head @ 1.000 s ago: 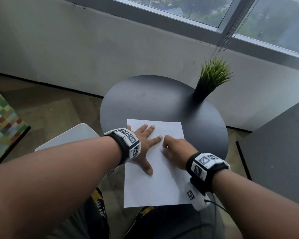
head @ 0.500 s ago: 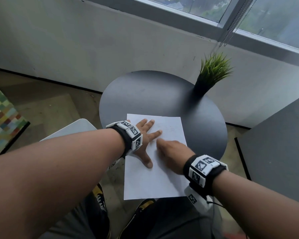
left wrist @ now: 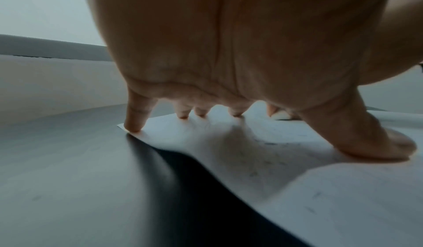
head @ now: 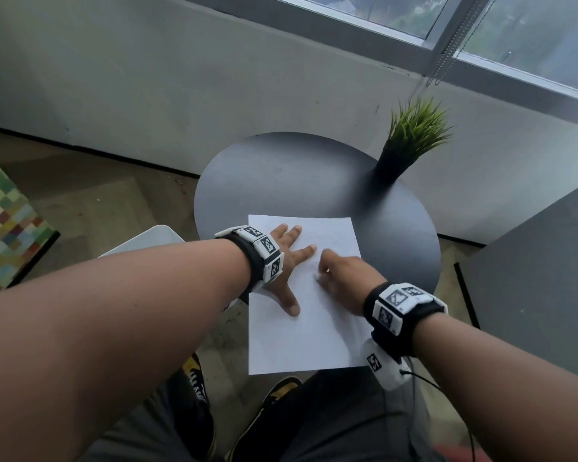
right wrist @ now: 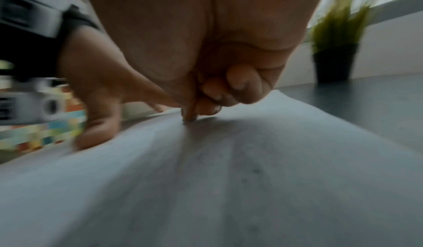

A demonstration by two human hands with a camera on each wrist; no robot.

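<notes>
A white sheet of paper point(head: 301, 341) lies on a round black table point(head: 281, 175), its near end hanging over the table's edge. My left hand point(head: 287, 258) rests spread on the sheet's left half, fingertips and thumb pressing the paper point(left wrist: 320, 187) down. My right hand point(head: 344, 278) is to its right, over the middle of the sheet. In the right wrist view its index fingertip point(right wrist: 188, 117) touches the paper point(right wrist: 228, 178) while the other fingers curl into the palm. It holds nothing that I can see.
A small green plant in a black pot point(head: 411, 141) stands at the table's far right edge. A grey wall and window run behind. A white seat point(head: 147, 238) is at the left, a dark grey surface point(head: 541, 281) at the right, and my shoes point(head: 197, 388) are below.
My right fingertip slid a little left across the sheet, then back toward the right. My left hand stayed spread on the paper. The head view shifted slightly.
</notes>
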